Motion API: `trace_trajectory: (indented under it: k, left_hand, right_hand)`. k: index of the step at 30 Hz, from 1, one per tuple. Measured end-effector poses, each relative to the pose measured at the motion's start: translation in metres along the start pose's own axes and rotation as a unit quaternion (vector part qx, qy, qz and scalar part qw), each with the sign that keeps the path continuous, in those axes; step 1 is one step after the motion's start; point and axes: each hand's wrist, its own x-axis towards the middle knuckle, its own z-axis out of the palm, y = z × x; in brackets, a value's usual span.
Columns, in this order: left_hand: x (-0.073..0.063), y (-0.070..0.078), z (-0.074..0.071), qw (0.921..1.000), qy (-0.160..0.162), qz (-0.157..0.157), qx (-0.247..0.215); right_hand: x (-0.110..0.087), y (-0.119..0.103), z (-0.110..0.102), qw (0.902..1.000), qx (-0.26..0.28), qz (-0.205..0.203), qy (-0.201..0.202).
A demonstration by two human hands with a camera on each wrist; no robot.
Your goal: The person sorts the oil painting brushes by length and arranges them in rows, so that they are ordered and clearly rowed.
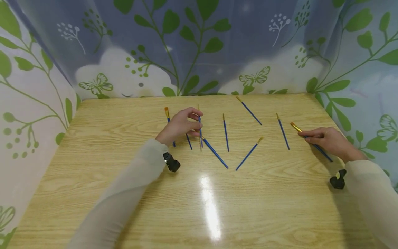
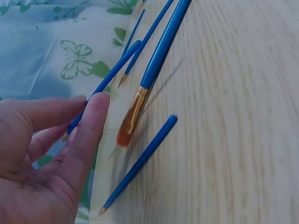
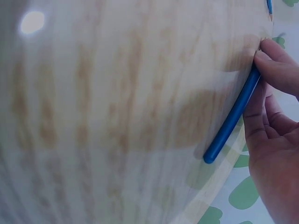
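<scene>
My left hand [image 1: 180, 125] pinches a thin blue paintbrush [image 1: 200, 133] between thumb and fingers. In the left wrist view that brush slants up past the fingertips, its tip partly hidden behind them. A wider flat paintbrush [image 2: 156, 56] with a copper-coloured ferrule lies close by, and a short thin paintbrush [image 2: 142, 158] rests below it. On the far right, my right hand [image 1: 334, 142] grips a flat paintbrush [image 1: 321, 151] by its blue handle. Its gold ferrule points away to the left, and the handle end is close over the table in the right wrist view.
Several more blue paintbrushes lie spread on the wooden table [image 1: 264, 207], among them one upright in the middle [image 1: 226, 135], one slanting at the back [image 1: 250, 111] and one left of my right hand [image 1: 283, 133]. A leaf-patterned curtain [image 1: 217, 52] surrounds the table.
</scene>
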Motion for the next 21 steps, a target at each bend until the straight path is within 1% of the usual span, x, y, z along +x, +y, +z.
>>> trace_trajectory:
  k: [6, 11, 21]
  left_hand:
    - [0.004, 0.003, 0.010, 0.9999, 0.000, -0.005, -0.011]
    - [0.011, 0.003, 0.019, 0.9999, -0.005, -0.005, -0.014]
    - [0.024, 0.004, 0.044, 0.9997, -0.016, -0.008, -0.019]
  right_hand:
    - [0.000, 0.000, 0.000, 1.0000, -0.002, -0.001, -0.001]
    - [-0.001, 0.000, 0.000, 1.0000, -0.001, 0.001, 0.000]
    - [0.001, 0.001, 0.000, 1.0000, 0.001, 0.003, -0.005]
